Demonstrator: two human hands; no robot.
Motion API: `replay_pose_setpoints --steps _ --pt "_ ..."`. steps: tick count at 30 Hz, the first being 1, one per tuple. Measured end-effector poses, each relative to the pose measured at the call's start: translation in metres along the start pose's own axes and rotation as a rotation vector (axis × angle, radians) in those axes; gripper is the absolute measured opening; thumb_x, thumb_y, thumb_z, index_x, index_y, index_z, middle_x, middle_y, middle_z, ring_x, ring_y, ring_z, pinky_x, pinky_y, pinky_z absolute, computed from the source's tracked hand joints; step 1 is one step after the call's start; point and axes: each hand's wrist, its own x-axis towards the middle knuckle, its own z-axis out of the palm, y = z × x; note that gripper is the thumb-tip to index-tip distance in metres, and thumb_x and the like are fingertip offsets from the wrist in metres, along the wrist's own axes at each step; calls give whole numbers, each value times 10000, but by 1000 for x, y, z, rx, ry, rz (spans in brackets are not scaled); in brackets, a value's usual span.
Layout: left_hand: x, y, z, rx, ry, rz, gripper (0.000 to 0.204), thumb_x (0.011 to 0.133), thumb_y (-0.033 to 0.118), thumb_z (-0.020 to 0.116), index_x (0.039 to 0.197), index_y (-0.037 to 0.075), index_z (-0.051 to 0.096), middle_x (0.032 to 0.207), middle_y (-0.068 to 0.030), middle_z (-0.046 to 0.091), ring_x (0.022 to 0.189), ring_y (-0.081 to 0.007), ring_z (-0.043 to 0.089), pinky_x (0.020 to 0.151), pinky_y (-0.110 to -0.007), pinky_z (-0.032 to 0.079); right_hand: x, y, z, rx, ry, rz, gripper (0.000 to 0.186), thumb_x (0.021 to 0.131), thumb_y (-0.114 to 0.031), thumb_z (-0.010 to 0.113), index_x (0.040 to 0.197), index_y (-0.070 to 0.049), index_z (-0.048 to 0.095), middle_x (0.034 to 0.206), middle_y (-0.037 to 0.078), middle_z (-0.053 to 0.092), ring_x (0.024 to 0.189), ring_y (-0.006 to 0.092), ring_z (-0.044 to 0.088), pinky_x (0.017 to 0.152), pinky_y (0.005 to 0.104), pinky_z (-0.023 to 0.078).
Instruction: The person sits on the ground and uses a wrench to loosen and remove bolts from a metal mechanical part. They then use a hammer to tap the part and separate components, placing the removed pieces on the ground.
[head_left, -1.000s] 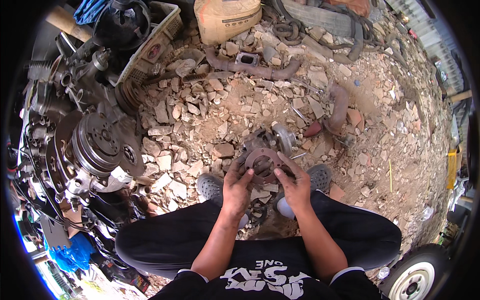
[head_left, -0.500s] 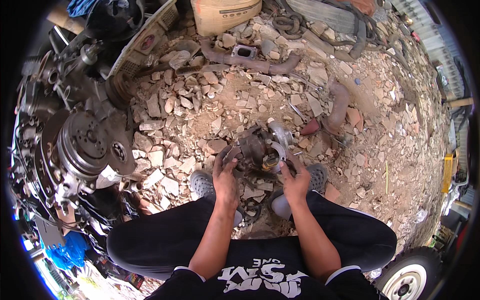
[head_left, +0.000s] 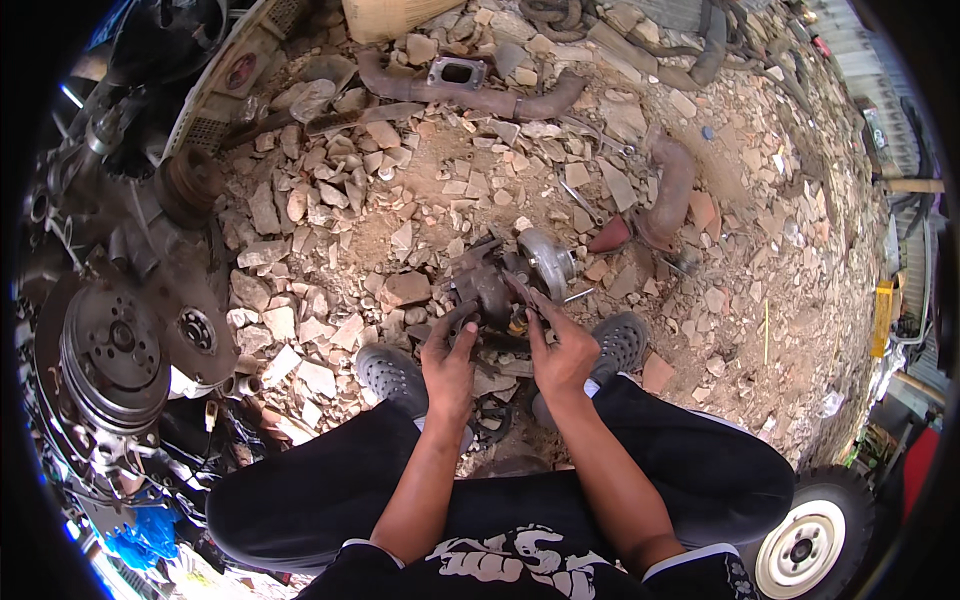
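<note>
A turbocharger [head_left: 490, 290] rests on the rubble between my feet. Its dark, rusty housing lies nearest me, and a silver snail-shaped housing [head_left: 546, 262] is at its far right. My left hand [head_left: 449, 372] is closed on the near left edge of the rusty housing, thumb and fingers gripping it. At the turbocharger's near right side, my right hand [head_left: 562, 356] pinches a curved metal piece, now mostly hidden by the fingers. A small yellow part [head_left: 517, 325] shows between the hands.
Large pulleys and engine parts [head_left: 120, 335] crowd the left. Beyond the turbocharger lie a rusty pipe with a square flange [head_left: 455, 73], a wrench [head_left: 580, 200] and a bent pipe [head_left: 668, 190]. A wheel [head_left: 803, 549] is at the lower right.
The view has shifted, so the scene sits further left. My right hand has moved inward over the turbocharger, and the pale curved piece in its fingers has turned and become mostly hidden.
</note>
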Motion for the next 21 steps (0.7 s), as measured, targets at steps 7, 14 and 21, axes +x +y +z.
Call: replay_pose_setpoints --steps 7,14,21 --pt "2 -6 -18 -61 -13 -29 255 1020 81 652 1253 -12 699 1188 -58 721 1088 -151 634 981 -290 482 -11 12 22 172 35 -2 279 857 -46 803 1134 -78 801 1043 190 777 942 350 766 830 380 588" --pt "4 -13 -26 -63 -32 -17 251 1021 92 657 1248 -4 705 1194 -66 720 1108 -144 624 1009 -291 459 -15 7 26 167 13 3 251 874 -28 776 1123 -48 797 1053 200 776 960 343 768 843 376 583" --pt "4 -20 -25 14 -94 75 238 1029 77 644 1245 -1 709 1210 -62 716 1146 -148 614 1052 -302 437 -9 11 21 182 -43 -34 259 911 -16 724 1157 -60 791 1077 160 778 932 326 766 834 372 589"
